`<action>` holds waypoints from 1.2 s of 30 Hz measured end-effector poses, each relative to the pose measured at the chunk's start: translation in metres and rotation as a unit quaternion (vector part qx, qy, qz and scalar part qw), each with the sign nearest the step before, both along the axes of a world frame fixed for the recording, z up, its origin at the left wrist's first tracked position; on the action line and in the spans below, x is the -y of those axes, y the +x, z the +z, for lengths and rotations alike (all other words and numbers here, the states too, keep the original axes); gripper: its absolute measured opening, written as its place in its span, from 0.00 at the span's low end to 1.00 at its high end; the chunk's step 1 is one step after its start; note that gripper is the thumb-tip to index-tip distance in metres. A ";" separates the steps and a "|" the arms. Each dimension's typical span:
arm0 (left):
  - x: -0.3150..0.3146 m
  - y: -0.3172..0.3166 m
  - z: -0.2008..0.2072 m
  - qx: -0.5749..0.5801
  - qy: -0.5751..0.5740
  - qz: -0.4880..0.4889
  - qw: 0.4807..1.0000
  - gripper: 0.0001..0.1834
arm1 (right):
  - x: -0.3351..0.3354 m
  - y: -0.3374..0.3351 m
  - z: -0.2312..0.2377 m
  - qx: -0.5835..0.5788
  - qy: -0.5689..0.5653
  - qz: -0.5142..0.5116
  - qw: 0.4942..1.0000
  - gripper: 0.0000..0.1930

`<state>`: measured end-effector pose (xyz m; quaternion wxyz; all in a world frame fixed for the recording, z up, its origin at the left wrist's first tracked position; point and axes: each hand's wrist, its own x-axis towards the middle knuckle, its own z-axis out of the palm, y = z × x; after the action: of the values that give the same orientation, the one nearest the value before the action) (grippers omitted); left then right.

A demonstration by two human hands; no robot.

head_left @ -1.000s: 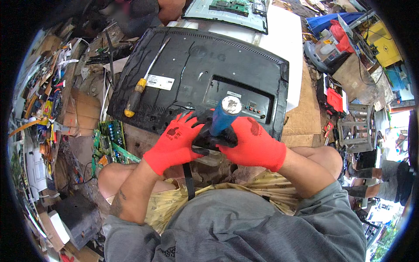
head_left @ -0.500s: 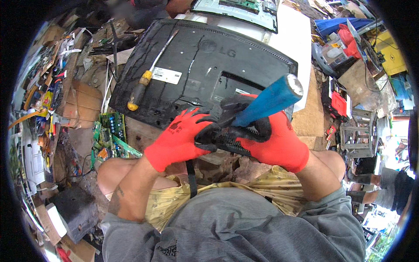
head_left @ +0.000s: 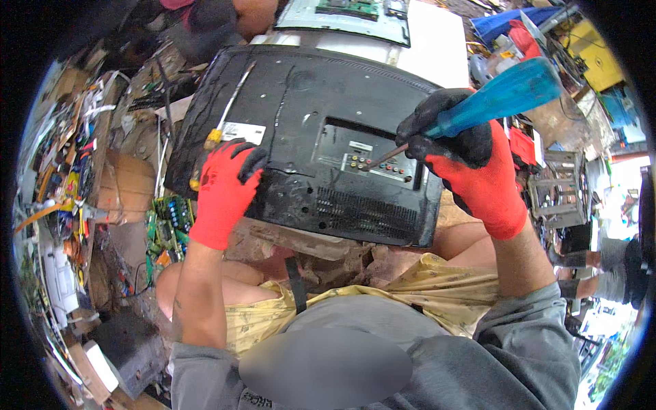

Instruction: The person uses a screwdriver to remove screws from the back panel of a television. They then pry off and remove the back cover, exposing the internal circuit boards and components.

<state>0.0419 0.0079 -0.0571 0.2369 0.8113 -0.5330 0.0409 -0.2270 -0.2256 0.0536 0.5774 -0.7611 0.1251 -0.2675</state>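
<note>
A black television (head_left: 352,85) lies face down before me, its back up. My right hand (head_left: 482,167), in a red glove with black fingers, grips a blue-handled screwdriver (head_left: 499,96). The screwdriver slants down to the left, and its tip meets the row of coloured sockets (head_left: 383,169) in the television's recess; whether it presses on them I cannot tell. My left hand (head_left: 225,184), gloved alike, rests on the television's left part with fingers extended. Partly under that hand lies a second screwdriver (head_left: 214,137) with a worn yellow handle and a long shaft.
Beyond the television, another opened panel (head_left: 342,24) with a green circuit board lies on a white sheet (head_left: 441,51). Green circuit boards (head_left: 171,219) are piled at the left. Scrap and cardboard (head_left: 126,184) crowd that side. A grey crate (head_left: 557,188) stands at the right.
My hands have parted from near the television's front edge. The left moved left onto the television by the yellow screwdriver; the right lifted the blue screwdriver rightward and tilted it over the sockets.
</note>
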 end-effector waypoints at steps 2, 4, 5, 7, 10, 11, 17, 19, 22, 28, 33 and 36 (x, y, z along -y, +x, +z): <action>0.002 0.005 -0.005 0.015 0.027 0.005 1.000 0.21 | 0.013 -0.018 -0.002 -0.073 -0.026 0.013 0.997 0.27; 0.002 0.006 -0.011 0.036 0.060 0.003 0.998 0.21 | 0.004 -0.039 -0.009 -0.078 0.041 0.004 0.996 0.28; 0.001 0.006 -0.016 0.026 0.075 0.013 0.997 0.21 | 0.000 -0.051 -0.018 -0.062 0.072 -0.001 0.996 0.30; 0.003 0.008 -0.020 0.016 0.067 0.006 0.998 0.22 | -0.004 -0.071 -0.039 -0.103 0.112 -0.021 0.988 0.35; 0.008 0.006 -0.020 0.004 0.068 0.002 0.998 0.23 | -0.009 -0.091 -0.056 -0.082 0.153 -0.045 0.984 0.35; 0.008 0.009 -0.021 0.000 0.068 -0.004 0.998 0.23 | -0.006 -0.092 -0.057 -0.056 0.120 -0.025 0.991 0.35; 0.019 0.002 -0.011 0.024 0.082 0.018 0.996 0.28 | 0.022 -0.108 -0.055 -0.038 0.097 -0.122 0.987 0.30; 0.023 -0.005 -0.012 0.037 0.046 0.007 0.998 0.29 | 0.035 -0.109 -0.039 -0.022 0.086 -0.126 0.988 0.24; 0.027 -0.020 -0.018 0.056 0.030 -0.018 0.998 0.31 | 0.038 -0.115 -0.038 0.010 0.124 -0.203 0.971 0.21; 0.069 -0.074 0.006 0.013 0.062 -0.156 0.986 0.33 | 0.039 -0.145 -0.065 -0.088 0.090 -0.167 0.978 0.22; 0.093 -0.104 0.022 -0.005 0.072 -0.217 0.974 0.30 | 0.020 -0.174 -0.071 -0.170 0.010 -0.109 0.979 0.26; 0.105 -0.117 0.021 0.004 0.075 -0.252 0.965 0.30 | 0.001 -0.188 -0.073 -0.197 0.022 -0.110 0.974 0.27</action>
<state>-0.0753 -0.0967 -0.0356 0.1761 0.6660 -0.7226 -0.0569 -0.4153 -0.2263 -0.0196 0.5254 -0.7675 0.3247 -0.1715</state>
